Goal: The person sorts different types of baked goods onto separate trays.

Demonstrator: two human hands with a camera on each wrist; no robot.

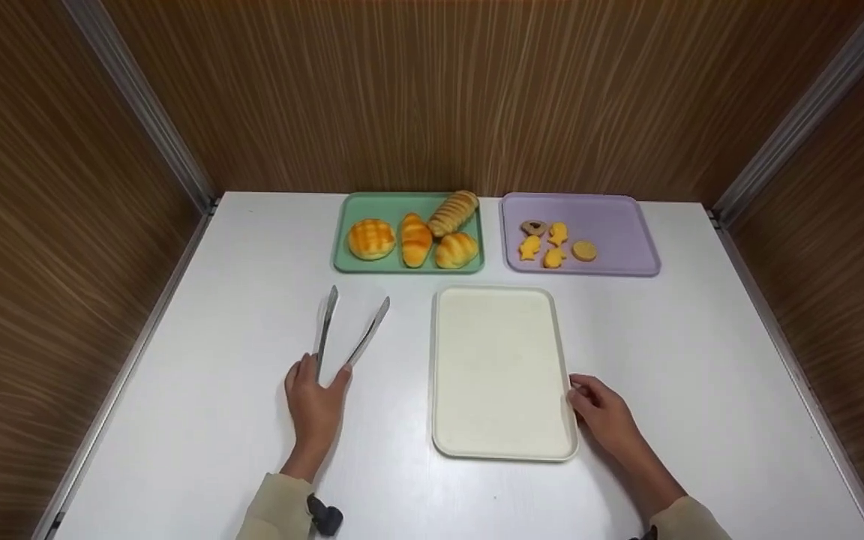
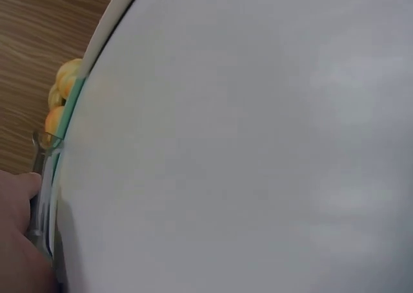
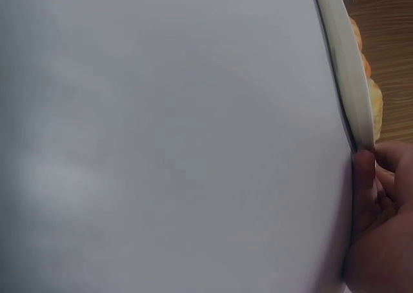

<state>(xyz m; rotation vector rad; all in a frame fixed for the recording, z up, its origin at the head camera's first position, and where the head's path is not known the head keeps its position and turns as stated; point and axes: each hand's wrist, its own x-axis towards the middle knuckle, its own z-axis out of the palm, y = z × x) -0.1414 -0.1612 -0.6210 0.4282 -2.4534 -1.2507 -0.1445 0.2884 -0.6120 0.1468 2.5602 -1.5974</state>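
My left hand holds metal tongs on the left side of the table, their two arms spread apart and pointing away from me. Nothing sits between the tong tips. In the left wrist view the tongs run along beside the thumb. An off-white tray lies lengthwise in the middle, bare on top. At its right edge, my right hand grips the rim with thumb and fingertips. The right wrist view shows those fingers against the tray's rim.
Behind stands a green tray with several breads, among them a round bun and a long ridged loaf. Right of it, a purple tray bears several small biscuits, some fish-shaped. Wood-grain panels enclose the white table.
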